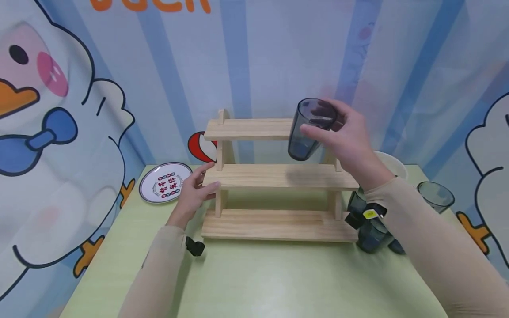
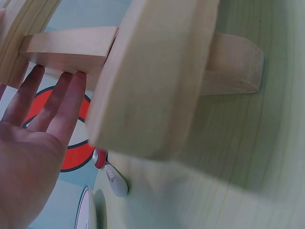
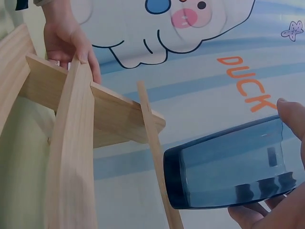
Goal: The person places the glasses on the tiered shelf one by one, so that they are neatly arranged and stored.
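A wooden three-step display rack [image 1: 278, 223] stands on the table. My left hand [image 1: 192, 190] holds the left end of its middle shelf, thumb at the front edge and fingers farther back; in the left wrist view straight fingers [image 2: 66, 105] touch the side support. Above the middle shelf and in front of the top one, my right hand [image 1: 351, 139] grips a dark, see-through tumbler [image 1: 303, 139]. It is slightly tilted, mouth upward, and apart from the wood. The right wrist view shows the tumbler [image 3: 224, 167] between thumb and fingers, its thick base toward the rack.
Several dark tumblers [image 1: 371, 238] stand right of the rack, partly hidden by my right forearm; another tumbler [image 1: 436, 196] is farther right. Behind them shows a white round dish [image 1: 391, 164]. A printed plate [image 1: 165, 182] lies left on the green table [image 1: 278, 278]. A cartoon curtain hangs behind.
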Motion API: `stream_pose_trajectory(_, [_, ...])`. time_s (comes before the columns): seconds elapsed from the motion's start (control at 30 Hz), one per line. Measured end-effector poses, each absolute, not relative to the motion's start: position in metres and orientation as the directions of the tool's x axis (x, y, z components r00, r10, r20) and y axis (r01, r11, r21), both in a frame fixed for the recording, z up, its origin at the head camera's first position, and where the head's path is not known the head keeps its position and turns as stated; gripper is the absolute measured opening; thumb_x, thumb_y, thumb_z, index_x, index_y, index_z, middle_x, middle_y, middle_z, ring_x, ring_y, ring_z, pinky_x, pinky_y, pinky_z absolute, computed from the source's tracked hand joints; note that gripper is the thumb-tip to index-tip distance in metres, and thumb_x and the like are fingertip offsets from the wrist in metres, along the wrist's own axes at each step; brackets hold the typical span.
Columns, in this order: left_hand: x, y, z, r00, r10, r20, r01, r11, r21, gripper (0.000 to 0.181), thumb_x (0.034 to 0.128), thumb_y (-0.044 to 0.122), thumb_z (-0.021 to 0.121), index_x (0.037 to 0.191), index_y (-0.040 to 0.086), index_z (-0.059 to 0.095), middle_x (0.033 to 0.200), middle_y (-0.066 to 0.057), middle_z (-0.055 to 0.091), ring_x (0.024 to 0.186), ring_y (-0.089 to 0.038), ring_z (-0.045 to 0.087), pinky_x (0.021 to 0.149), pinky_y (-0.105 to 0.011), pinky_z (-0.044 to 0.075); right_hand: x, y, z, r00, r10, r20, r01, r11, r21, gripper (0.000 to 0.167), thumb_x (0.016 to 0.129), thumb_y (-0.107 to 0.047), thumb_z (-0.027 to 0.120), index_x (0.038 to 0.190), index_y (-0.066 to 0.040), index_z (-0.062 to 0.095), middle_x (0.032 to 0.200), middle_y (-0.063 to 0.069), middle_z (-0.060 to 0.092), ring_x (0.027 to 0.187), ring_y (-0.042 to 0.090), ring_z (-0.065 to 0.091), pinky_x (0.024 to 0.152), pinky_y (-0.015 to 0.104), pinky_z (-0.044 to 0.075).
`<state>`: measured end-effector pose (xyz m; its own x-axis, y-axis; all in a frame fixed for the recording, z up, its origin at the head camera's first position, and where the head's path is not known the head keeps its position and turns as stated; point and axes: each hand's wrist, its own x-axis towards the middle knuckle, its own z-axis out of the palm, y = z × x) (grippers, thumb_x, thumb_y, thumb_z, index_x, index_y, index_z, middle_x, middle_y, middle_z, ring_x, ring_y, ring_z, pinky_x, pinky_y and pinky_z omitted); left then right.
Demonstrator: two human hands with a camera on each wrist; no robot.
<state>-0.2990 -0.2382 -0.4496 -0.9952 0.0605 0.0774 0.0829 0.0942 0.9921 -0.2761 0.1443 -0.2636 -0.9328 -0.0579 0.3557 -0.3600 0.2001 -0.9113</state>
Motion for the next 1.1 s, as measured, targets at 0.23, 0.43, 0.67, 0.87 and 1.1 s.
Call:
stream_pose_trajectory(0.23, [-0.298, -0.238, -0.450, -0.995, 0.052, 0.083, 0.088, 0.099, 0.991, 0.065, 0.0973, 0.016, 0.076, 0.156, 0.024, 0.051, 0.149, -0.016, 0.056, 0.120, -0.035, 0.064, 0.090, -0.047, 0.063, -0.296, 0.128, -0.261, -0.924, -0.017, 0.383, -0.379, 0.174, -0.909, 0.071, 0.084, -0.031, 0.091, 0.147, -0.021, 0.059, 0.135, 0.003, 0.066, 0.120, 0.018, 0.064, 0.104, 0.032, 0.054])
stream_pose_trajectory(0.43, [-0.298, -0.238, -0.450, -0.995, 0.054, 0.080, 0.086, 0.102, 0.991, 0.065, 0.0976, 0.016, 0.076, 0.157, 0.023, 0.050, 0.151, -0.016, 0.055, 0.121, -0.036, 0.064, 0.089, -0.046, 0.063, -0.311, 0.116, -0.262, -0.926, 0.013, 0.378, -0.373, 0.132, -0.919, 0.075, 0.084, -0.030, 0.091, 0.149, -0.019, 0.056, 0.137, 0.003, 0.063, 0.120, 0.020, 0.062, 0.105, 0.033, 0.053])
stream_pose_trajectory(0.67, [-0.299, -0.238, -0.451, -0.995, 0.051, 0.082, 0.087, 0.106, 0.991, 0.066, 0.0975, 0.018, 0.076, 0.157, 0.023, 0.049, 0.152, -0.016, 0.054, 0.124, -0.039, 0.062, 0.089, -0.044, 0.063, -0.323, 0.103, -0.258, -0.932, 0.022, 0.361, -0.356, 0.118, -0.927, 0.082, 0.083, -0.028, 0.091, 0.154, -0.016, 0.051, 0.140, 0.005, 0.062, 0.122, 0.022, 0.062, 0.106, 0.037, 0.054])
stream_pose_trajectory(0.87, [-0.299, -0.239, -0.452, -0.996, 0.048, 0.080, 0.084, 0.103, 0.991, 0.065, 0.0976, 0.018, 0.076, 0.157, 0.024, 0.050, 0.151, -0.016, 0.055, 0.123, -0.037, 0.063, 0.089, -0.044, 0.063, -0.332, 0.092, -0.258, -0.932, -0.014, 0.363, -0.361, 0.128, -0.924, 0.081, 0.084, -0.026, 0.091, 0.154, -0.017, 0.050, 0.142, 0.009, 0.061, 0.121, 0.023, 0.061, 0.105, 0.045, 0.054])
stream_pose_trajectory(1.1, [-0.300, -0.238, -0.453, -0.995, 0.045, 0.090, 0.094, 0.108, 0.990, 0.063, 0.0975, 0.018, 0.076, 0.156, 0.026, 0.052, 0.149, -0.017, 0.056, 0.119, -0.033, 0.065, 0.086, -0.040, 0.064, -0.336, 0.084, -0.255, -0.942, -0.068, 0.328, -0.334, 0.124, -0.934, 0.083, 0.087, -0.028, 0.088, 0.155, -0.017, 0.043, 0.146, 0.006, 0.059, 0.128, 0.020, 0.057, 0.110, 0.043, 0.049])
